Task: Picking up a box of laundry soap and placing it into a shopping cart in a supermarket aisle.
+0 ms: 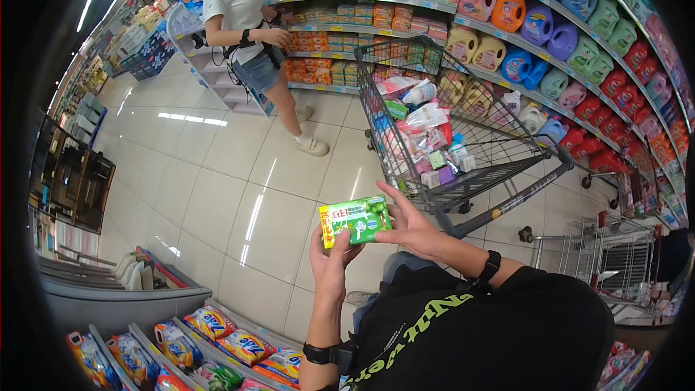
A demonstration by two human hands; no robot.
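Note:
A green packet of bar soap (355, 221), with a yellow band at its left end and writing on its face, is held up in front of my body. My left hand (334, 255) grips its lower left side, the thumb lying across the front. At the packet's right end is my right hand (406, 225), thumb against the lower corner and index finger stretched away from it. Just beyond my right hand stands a dark wire shopping cart (488, 176). Piled inside it are bagged goods (426, 117), small boxes (446, 175) and bottles.
Another person (247, 32) stands beside shelves of boxed soap (347, 16). Detergent jugs (507, 11) line the curved shelves at right. Tide bags (247, 345) fill a low shelf at lower left. A second metal cart (602, 260) stands at right. Tiled floor (217, 190) lies between.

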